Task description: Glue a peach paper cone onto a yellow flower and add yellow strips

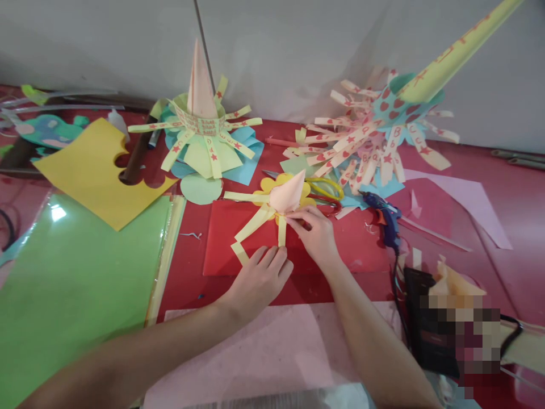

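A small pale pink paper cone [287, 193] stands tilted on a yellow flower-shaped paper base [268, 184]. Narrow pale yellow paper strips [254, 225] spread out from it. My right hand [317, 233] pinches at the cone's lower edge, where the top of a paper strip [281, 230] meets the flower. Just below, my left hand [264, 278] is closed, its curled fingers at the lower end of that strip. Another strip [239, 253] runs under the left fingers. A red sheet [225, 250] lies beneath the work.
Two larger paper cone pieces with printed strips, one pink-coned [202, 91] and one yellow-coned [455, 57], stand along the wall. Scissors [327, 187] and a blue glue gun [385, 218] lie at right. Green sheets [85, 284] and a cut yellow sheet [97, 170] lie left.
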`<state>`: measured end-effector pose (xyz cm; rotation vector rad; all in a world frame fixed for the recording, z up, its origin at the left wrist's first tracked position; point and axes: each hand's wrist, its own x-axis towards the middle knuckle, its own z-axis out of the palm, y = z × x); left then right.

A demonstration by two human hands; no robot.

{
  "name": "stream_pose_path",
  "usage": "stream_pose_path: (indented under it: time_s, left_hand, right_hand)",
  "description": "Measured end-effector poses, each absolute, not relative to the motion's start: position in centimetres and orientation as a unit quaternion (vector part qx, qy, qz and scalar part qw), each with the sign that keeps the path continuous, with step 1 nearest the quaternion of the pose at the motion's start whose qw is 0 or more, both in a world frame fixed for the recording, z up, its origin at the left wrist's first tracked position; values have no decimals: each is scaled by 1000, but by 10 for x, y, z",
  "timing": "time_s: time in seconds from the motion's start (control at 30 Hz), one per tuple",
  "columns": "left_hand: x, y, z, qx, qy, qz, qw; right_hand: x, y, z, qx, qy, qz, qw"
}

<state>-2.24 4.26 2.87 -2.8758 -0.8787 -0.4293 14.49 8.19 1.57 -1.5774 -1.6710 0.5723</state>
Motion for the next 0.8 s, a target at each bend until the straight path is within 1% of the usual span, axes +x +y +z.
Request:
stream_pose_path:
  time_s: [0.37,0.7,0.8]
  left_hand:
    - [-21,41,25,-932,-309,-164,95]
    - [-21,47,20,-933,-312,-170,54]
    - [-22,53,18,-927,-321,-181,64]
  right_hand:
    - [140,82,9,-634,-660,154,372]
    - [136,80,7,-648,-670,119,342]
    - [136,80,7,-648,-669,119,343]
